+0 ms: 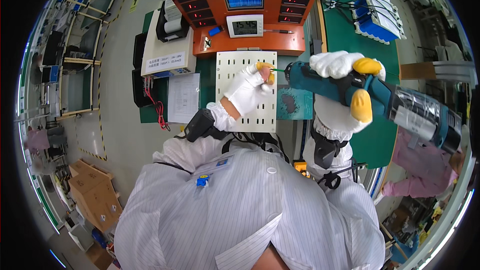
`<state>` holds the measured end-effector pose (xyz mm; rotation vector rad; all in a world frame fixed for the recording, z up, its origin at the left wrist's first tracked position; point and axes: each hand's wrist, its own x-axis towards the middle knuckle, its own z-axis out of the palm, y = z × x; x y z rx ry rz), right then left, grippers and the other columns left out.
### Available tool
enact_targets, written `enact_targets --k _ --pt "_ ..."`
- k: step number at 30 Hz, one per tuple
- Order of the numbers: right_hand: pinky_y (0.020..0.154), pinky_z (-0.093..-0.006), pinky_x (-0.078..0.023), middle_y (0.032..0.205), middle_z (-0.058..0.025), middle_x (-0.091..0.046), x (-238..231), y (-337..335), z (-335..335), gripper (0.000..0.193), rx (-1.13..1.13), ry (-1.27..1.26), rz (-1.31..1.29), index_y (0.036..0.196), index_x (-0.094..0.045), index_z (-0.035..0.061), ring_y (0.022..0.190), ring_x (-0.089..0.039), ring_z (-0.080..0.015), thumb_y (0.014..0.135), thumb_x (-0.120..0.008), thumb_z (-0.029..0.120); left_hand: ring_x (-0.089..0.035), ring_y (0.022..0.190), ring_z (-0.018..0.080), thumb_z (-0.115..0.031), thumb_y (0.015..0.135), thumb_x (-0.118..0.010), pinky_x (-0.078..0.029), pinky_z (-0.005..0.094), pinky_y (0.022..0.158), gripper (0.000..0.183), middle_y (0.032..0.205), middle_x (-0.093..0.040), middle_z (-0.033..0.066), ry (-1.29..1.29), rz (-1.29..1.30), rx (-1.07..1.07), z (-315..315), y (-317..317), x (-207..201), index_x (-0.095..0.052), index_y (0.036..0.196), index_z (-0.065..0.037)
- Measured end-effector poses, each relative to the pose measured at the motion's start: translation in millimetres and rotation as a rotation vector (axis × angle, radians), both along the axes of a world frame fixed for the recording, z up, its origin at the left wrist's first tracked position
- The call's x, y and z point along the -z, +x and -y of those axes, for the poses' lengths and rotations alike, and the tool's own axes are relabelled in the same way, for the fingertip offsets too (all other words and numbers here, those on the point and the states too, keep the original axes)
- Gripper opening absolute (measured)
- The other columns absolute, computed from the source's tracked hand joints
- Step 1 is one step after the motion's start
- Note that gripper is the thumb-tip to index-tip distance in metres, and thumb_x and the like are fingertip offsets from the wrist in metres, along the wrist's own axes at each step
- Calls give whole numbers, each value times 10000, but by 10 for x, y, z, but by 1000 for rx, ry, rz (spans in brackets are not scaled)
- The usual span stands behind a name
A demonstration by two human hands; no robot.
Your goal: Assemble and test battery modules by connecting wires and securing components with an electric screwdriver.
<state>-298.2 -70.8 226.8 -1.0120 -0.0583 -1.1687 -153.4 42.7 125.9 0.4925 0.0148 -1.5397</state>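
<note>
A teal and black cordless power screwdriver point(320, 84) lies roughly level in my right hand point(345, 82), whose white glove with yellow fingertips is closed around its body. Its thin bit point(278, 70), greenish near the tip, points left. At that tip my left hand point(252, 87), gloved the same way, has its thumb and fingers pinched together. Whatever sits between those fingertips is too small to make out. Beneath the left hand is a cream plate point(225, 77) with rows of slots. A teal mat point(300, 105) with a dark worn patch lies right of the plate.
An orange instrument cabinet point(280, 45) with red readouts stands at the back, bearing a digital clock point(245, 26). At left are a beige device point(170, 60), red leads point(160, 110) and a paper sheet point(183, 97). Blue battery modules point(375, 20) sit back right; a pink-sleeved person point(425, 165) is at right.
</note>
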Motion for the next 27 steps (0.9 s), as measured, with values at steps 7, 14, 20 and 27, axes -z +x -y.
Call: enact_targets --k 7,14,20,27 --pt "769 -498 -519 891 -153 -587 341 368 173 398 141 17 -81 1161 -476 51 809 -598 -296 840 -702 116 -645 798 350 -242 827 -673 -524 419 736 226 879 -668 164 9 2133 345 389 506 -112 -693 996 -93" --pt "689 -296 -548 859 -103 -661 603 678 390 330 245 -43 -378 1033 -578 -15 745 -649 -157 767 -770 20 -655 871 356 -248 867 -615 -525 443 768 213 878 -680 170 93 2306 632 789 586 72 -694 981 -87" --pt "684 -285 -534 857 -73 -662 749 787 435 348 311 -74 -451 1033 -583 9 736 -640 -144 771 -802 79 -666 896 335 -235 880 -610 -536 418 797 241 950 -693 152 153 2254 669 756 619 110 -696 1062 -102" --pt "647 -279 -523 821 -54 -660 773 885 391 319 410 -114 -568 959 -594 22 677 -625 -125 758 -823 115 -658 895 310 -179 854 -628 -534 394 800 189 970 -692 111 159 2254 -2 189 1127 176 -704 1015 -117"
